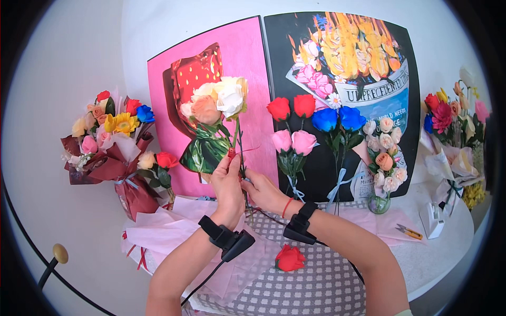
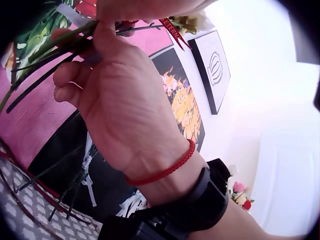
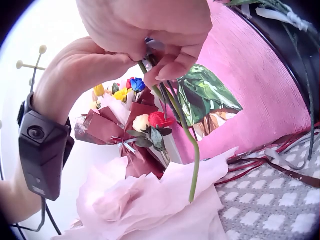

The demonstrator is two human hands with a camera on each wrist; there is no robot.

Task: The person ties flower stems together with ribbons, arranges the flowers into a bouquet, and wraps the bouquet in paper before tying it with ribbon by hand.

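A pink painting [image 1: 197, 73] stands just beside a black painting [image 1: 363, 97] before a pale wall [image 1: 205, 18].

In the head view, upper right, the banner [image 1: 375, 90] on the black poster [image 1: 342, 185] reads "UNPRECEDENTED", then probably "TIM"; "WORLD NEEDS" stands on blue below. Smaller lettering lower down is too small to read. At top centre of the left wrist view, the red ribbon [image 2: 173, 34] shows "ETERN".
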